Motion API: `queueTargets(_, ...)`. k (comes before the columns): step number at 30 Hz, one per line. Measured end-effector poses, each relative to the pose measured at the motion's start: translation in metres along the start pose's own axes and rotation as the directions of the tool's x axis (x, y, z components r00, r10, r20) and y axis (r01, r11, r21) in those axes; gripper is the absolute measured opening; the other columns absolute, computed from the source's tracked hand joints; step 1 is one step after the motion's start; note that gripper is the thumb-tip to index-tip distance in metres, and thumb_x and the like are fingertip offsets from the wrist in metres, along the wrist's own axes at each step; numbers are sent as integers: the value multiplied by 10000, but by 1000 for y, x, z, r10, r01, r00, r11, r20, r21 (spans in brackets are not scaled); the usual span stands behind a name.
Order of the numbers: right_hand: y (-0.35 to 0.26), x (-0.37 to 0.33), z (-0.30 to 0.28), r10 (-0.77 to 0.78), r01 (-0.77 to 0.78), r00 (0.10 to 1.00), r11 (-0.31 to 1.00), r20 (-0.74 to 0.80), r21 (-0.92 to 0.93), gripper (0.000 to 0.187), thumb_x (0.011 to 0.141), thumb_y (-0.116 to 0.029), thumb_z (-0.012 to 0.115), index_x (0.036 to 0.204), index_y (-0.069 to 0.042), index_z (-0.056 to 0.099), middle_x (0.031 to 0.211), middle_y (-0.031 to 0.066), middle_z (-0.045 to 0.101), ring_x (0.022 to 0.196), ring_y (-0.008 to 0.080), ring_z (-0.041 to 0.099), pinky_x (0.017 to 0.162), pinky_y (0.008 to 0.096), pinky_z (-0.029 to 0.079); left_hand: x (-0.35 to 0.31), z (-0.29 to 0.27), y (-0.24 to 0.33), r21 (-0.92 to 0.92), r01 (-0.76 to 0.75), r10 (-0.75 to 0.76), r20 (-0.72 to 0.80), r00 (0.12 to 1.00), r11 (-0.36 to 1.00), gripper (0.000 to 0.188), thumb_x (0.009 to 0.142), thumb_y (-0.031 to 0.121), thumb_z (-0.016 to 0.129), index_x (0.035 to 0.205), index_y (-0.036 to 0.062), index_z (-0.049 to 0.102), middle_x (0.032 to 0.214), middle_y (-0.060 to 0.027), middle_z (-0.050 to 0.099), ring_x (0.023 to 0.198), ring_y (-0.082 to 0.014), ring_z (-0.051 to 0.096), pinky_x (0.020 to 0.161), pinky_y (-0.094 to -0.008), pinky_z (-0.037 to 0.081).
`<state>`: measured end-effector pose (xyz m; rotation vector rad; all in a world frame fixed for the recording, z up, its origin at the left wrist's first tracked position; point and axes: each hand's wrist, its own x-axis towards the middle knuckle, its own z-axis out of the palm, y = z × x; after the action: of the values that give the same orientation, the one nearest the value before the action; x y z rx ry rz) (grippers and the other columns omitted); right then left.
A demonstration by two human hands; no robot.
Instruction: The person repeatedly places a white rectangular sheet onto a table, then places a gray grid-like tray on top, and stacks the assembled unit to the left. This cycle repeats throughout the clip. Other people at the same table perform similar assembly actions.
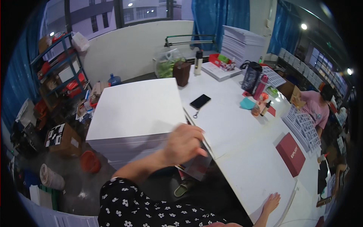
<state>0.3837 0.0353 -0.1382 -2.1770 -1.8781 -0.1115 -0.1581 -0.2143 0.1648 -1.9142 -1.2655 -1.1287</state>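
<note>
My left hand [184, 144] is over the near right corner of a tall stack of large white sheets [136, 108]. Its fingers look bent but are smeared by motion, and I see nothing held in them. At the lower right, my right hand [271, 203] lies flat on the white table [242, 166], its fingers stretched out and nothing in them. Farther up the table, a dark red box [290, 154] lies near the right side. A black phone [200, 101] with a small strap rests just right of the stack.
Bottles [261, 87], a dark bag [251, 73] and another paper stack [242, 43] stand at the table's far side. Printed sheets [301, 128] lie beside a person in pink [315, 106]. On the floor at left are a cardboard box [63, 140], a red bucket [90, 162] and a shelf [62, 64].
</note>
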Motion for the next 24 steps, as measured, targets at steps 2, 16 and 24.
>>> queueTargets(2,23,-23,-14,-57,57,998,998,3,34,506,1005,-308,542,1426,-35,475,1503,180,445,1432,344,353,1177,509,254,2,86,8,-342,104,-85,70,994,934,382,786,278,803,702,73,492,852,-61,628,896,-266,642,734,-371,488)
queueTargets(16,37,-56,-21,-111,143,984,961,-143,238,462,881,-176,688,1292,-13,550,1447,197,480,1412,372,363,1175,528,255,-66,435,133,-415,443,-181,534,826,795,342,955,307,624,771,26,561,892,-151,571,885,-350,542,803,-448,446)
queueTargets(24,39,-56,-28,-72,115,985,952,-158,283,486,820,-145,740,1250,3,566,1424,217,487,1396,395,369,1170,542,253,-92,446,154,-444,557,-231,598,768,702,346,930,290,662,732,20,575,868,-134,573,871,-327,530,815,-438,430)
